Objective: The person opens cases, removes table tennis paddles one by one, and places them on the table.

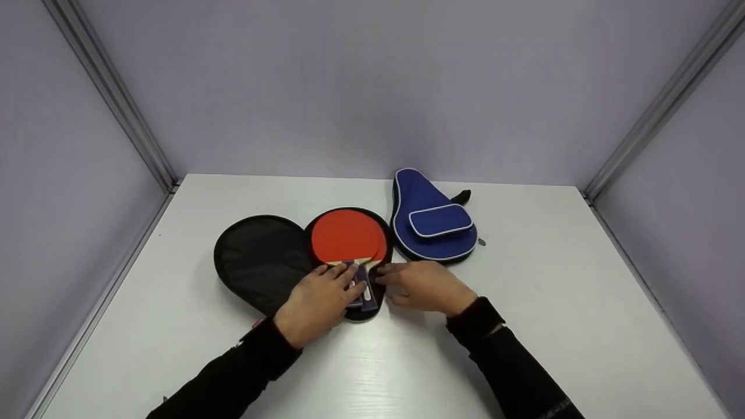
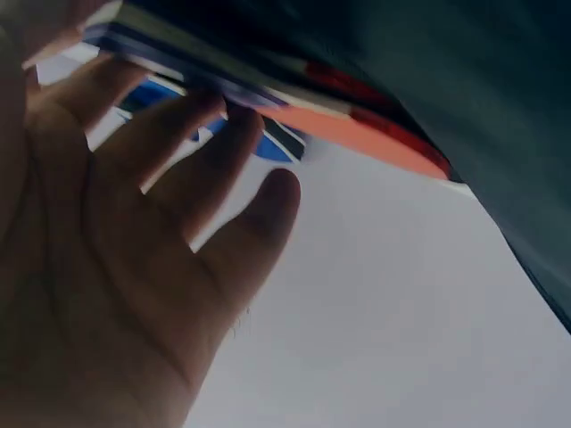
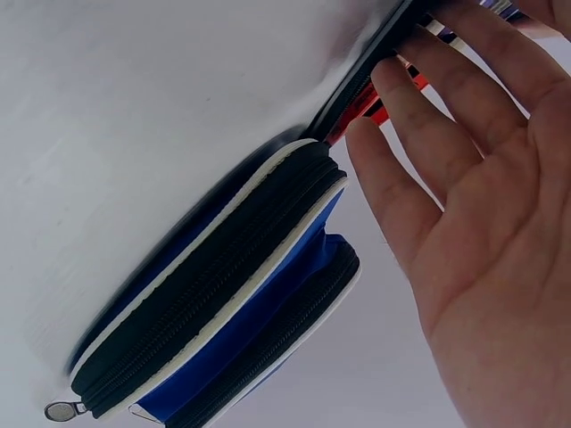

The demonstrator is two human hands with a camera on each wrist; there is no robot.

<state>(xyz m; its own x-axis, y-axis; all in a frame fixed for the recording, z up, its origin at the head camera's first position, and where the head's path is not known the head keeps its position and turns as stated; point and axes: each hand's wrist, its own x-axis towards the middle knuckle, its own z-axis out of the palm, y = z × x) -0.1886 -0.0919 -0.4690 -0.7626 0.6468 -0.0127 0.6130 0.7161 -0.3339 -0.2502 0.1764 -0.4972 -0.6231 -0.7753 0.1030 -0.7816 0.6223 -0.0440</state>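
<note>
Two red table tennis paddles (image 1: pixel 347 235) lie overlapped in one half of an unfolded black paddle case (image 1: pixel 256 256), their purple handles (image 1: pixel 370 295) pointing at me. Over the handles rests my left hand (image 1: pixel 317 299), its fingers fairly straight in the left wrist view and touching them. My right hand (image 1: pixel 428 285) is at the right rim of that case half, and the right wrist view shows its fingers extended along the edge. What the fingertips under the left hand touch is partly hidden.
A zipped blue paddle case (image 1: pixel 433 247) with white piping and a small front pocket (image 1: pixel 440 221) lies to the right, close beside the black case. Its black strap (image 1: pixel 461 197) sticks out behind. The white table (image 1: pixel 553 326) ends at grey walls at the back and sides.
</note>
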